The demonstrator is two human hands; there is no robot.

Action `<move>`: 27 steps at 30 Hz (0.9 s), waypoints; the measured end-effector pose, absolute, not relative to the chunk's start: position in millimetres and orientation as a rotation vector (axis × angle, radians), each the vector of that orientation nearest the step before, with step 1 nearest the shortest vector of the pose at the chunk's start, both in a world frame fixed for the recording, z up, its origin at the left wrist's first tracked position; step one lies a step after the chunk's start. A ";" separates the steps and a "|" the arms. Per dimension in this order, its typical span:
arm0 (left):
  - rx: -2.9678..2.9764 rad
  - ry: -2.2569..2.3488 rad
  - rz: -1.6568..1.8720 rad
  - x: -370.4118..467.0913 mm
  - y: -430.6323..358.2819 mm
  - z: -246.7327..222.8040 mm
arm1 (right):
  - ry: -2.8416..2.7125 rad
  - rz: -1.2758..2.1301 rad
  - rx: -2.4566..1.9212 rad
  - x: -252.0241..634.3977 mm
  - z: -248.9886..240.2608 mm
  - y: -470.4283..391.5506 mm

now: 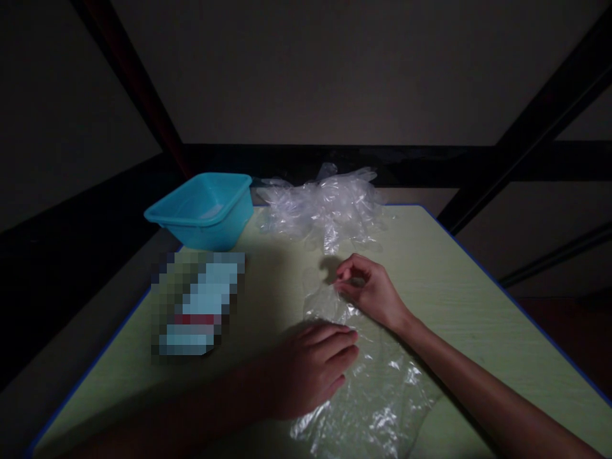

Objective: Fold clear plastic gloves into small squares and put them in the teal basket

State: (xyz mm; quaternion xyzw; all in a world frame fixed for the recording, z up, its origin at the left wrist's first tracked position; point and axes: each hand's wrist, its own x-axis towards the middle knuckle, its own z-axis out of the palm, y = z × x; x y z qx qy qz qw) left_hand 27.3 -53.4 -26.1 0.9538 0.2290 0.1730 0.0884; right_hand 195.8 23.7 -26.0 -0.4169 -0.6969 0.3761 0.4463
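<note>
A clear disposable plastic glove (pixel 382 382) lies spread on the table, running from the near edge of the view up to my right hand. My left hand (pixel 315 370) rests palm down across it, fingers stretched out and pressing lightly on the film. Just beyond, my right hand (pixel 370 290) is closed in a pinch, thumb against fingertips, at the upper part of the glove. The thin film between those fingertips is hard to see. Farther back sits a crumpled heap of similar clear gloves (pixel 329 204).
A turquoise plastic basin (pixel 205 220) stands at the back left corner of the table, with something pale inside. In front of it lies a blurred-out light blue object (pixel 205 306). The pale green table (pixel 478 331) has a blue edge, and dark bars cross the wall behind.
</note>
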 end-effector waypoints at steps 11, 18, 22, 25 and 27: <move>2.866 0.671 0.475 26.9 -52.7 -25.5 | -1.551 0.597 -0.885 204.7 -28.0 31.4; 2.872 0.659 0.500 27.3 -52.9 -25.0 | -1.755 0.424 -0.894 215.9 -17.5 30.9; 2.859 0.671 0.483 27.0 -52.9 -24.4 | -2.152 0.675 -0.728 214.0 -9.0 20.6; 2.855 0.680 0.476 27.3 -53.1 -24.5 | -2.323 0.805 -0.665 210.1 -10.6 16.5; 2.847 0.675 0.475 27.4 -53.2 -24.2 | -2.352 0.818 -0.695 209.8 -13.4 17.8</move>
